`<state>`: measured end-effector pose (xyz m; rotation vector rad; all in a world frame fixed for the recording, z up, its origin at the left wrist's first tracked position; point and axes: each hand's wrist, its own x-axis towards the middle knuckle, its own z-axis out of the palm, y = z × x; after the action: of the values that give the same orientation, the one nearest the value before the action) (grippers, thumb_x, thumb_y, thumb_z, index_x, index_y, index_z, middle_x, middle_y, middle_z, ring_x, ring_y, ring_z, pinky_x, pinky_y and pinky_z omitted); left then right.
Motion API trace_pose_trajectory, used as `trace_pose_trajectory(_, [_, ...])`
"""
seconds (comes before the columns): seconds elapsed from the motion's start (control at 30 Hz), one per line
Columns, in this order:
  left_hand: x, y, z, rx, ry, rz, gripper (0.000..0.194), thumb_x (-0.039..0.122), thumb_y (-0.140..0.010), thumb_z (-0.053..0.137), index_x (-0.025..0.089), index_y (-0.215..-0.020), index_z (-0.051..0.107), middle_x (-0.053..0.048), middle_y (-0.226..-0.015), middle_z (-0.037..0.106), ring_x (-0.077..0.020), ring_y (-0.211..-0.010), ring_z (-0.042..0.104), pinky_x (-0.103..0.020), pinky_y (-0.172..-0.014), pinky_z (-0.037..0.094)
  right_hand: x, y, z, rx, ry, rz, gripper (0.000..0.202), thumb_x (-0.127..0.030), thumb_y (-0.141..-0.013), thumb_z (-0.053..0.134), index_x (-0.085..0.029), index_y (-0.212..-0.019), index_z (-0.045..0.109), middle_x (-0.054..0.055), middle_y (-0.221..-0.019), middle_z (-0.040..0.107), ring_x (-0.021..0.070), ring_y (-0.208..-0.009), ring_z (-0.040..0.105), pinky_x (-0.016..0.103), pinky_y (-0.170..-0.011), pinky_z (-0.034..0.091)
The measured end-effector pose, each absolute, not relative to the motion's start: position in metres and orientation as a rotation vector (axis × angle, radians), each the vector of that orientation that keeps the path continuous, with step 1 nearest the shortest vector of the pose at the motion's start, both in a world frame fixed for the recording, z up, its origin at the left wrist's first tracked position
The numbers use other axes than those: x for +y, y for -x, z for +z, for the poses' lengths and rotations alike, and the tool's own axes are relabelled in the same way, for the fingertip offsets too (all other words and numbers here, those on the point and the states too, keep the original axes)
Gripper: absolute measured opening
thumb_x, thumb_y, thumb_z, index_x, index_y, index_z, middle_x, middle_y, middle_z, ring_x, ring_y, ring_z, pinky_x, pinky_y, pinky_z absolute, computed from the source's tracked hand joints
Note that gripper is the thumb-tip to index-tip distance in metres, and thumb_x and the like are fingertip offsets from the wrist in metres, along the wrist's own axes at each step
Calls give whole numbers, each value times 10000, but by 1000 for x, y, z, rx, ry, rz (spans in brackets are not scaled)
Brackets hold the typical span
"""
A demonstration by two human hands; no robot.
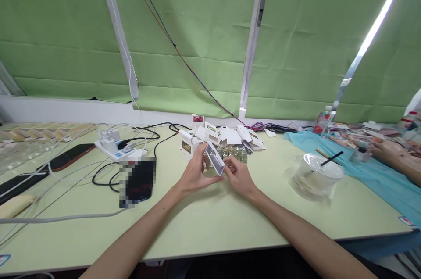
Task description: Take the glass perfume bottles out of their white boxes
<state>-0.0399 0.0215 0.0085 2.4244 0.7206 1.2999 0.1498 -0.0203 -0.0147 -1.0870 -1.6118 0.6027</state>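
Note:
Between my two hands, above the middle of the table, is a small white cardboard box [215,159], tilted, its hollow inside facing me. My left hand [196,169] grips it, thumb along the lower end and fingers at the upper left side. My right hand [239,174] has its fingers closed at the box's lower right edge; whether they hold anything else is hidden. Just behind stand several small clear glass bottles [241,155], partly covered by my hands. A pile of white cartons [230,135], some with printed pictures, lies beyond them.
At left are a power strip [115,149] with plugs and cables, and a phone [140,180]. A lidded plastic tub [317,173] with a black straw stands at right. Beyond it, another person's arm [397,160] rests over a blue cloth [371,182] near a bottle [322,121].

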Motion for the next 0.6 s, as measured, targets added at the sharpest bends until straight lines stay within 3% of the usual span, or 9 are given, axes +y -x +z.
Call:
trace_pose_trajectory(0.3, [20, 38, 10, 668, -2496, 1288, 865, 469, -716, 811, 321, -1394, 294, -93, -1263, 482, -93, -644, 513, -268, -494, 497, -23, -155, -5, -1503, 1078, 598, 322, -513, -966, 481, -209, -957, 584, 26, -805, 664, 108, -436, 513, 253, -435, 423])
trace_pose_trajectory(0.6, [18, 37, 11, 690, -2536, 1162, 750, 478, -731, 800, 246, -1321, 399, -60, -1134, 576, -88, -639, 507, -250, -542, 488, -22, -158, -8, -1520, 937, 577, 489, -561, -1029, 299, -186, -1084, 607, 64, -891, 689, 130, -548, 549, 279, -520, 452])
